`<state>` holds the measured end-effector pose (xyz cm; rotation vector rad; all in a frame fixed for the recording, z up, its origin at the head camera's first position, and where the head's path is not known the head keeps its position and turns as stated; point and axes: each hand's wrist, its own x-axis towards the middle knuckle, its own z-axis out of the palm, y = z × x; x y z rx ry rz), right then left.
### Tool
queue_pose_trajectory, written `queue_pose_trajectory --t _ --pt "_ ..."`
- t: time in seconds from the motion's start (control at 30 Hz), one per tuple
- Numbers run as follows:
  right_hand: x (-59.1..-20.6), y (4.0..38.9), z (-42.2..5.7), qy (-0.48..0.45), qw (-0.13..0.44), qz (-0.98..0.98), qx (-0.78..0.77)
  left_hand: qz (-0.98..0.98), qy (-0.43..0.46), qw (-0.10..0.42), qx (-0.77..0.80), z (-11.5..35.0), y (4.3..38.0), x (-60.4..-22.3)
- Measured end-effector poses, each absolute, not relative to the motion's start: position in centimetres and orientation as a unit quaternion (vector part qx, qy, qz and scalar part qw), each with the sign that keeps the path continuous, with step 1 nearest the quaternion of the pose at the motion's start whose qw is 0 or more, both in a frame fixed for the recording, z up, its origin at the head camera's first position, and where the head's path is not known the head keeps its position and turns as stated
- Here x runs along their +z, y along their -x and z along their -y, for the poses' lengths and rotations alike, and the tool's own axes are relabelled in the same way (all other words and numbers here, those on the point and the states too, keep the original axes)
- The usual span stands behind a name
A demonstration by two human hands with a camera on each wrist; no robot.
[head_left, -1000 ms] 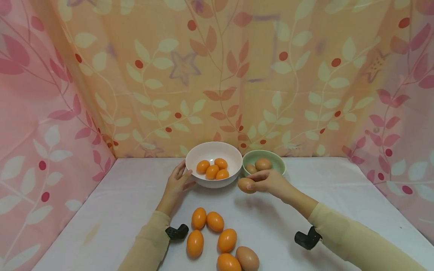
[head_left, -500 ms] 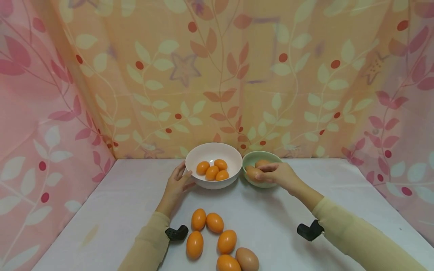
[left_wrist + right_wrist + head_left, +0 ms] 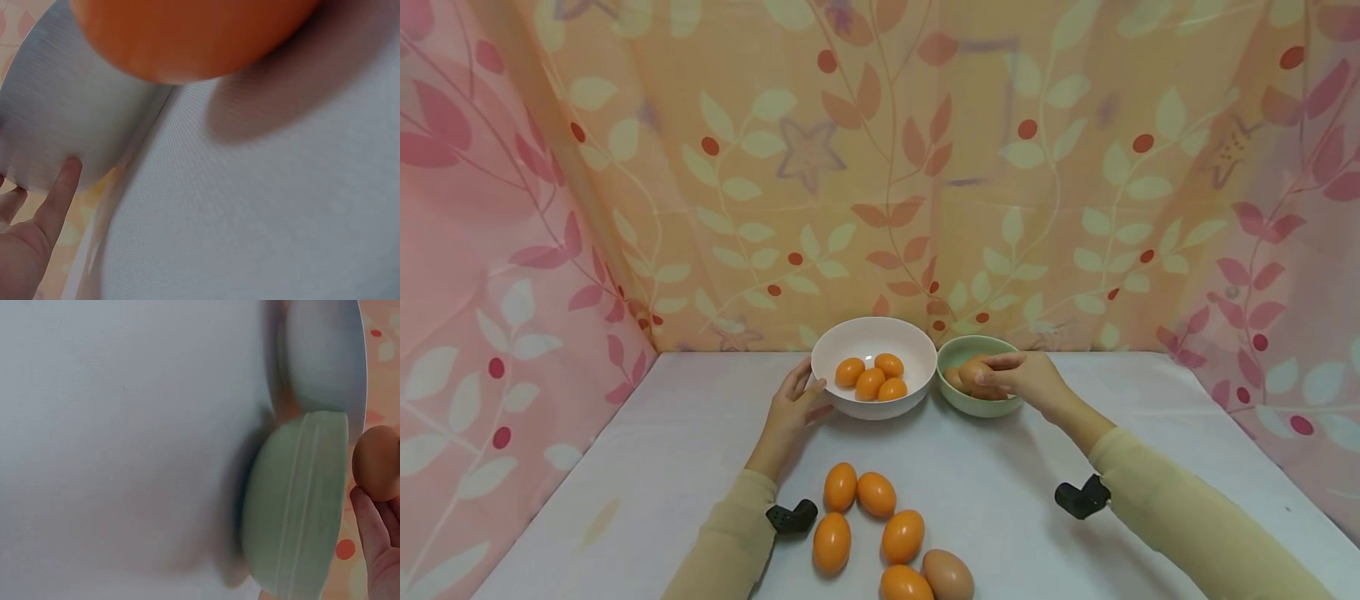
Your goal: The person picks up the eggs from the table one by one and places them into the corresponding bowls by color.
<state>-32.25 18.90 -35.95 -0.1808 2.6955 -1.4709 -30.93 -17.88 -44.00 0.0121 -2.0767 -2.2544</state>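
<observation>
My right hand pinches a brown egg over the small green bowl. In the right wrist view this egg sits above the level of the bowl's rim, fingertips against its shell. More brown eggs lie in the green bowl, partly covered by the held egg and the hand. My left hand rests its fingers and thumb against the outer left side of the larger white bowl. Several orange eggs lie inside it. The left wrist view shows the thumb extended against the bowl's wall.
Nearer on the white tablecloth lie several loose orange eggs, with one brown egg beside them at the front edge of view. The two bowls stand side by side before a floral curtain.
My right hand carried a brown egg from in front of the green bowl into it, then shifted slightly right with an egg in its fingertips. The left hand and white bowl stayed put.
</observation>
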Motion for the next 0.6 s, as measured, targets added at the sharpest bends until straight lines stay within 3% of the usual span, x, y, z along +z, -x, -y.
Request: queue_pose_trajectory --t 0.6 --pt "-37.2 33.4 -18.4 0.043 0.027 -0.867 -0.496 0.68 -0.005 0.036 -0.732 17.9 30.9 -43.9"
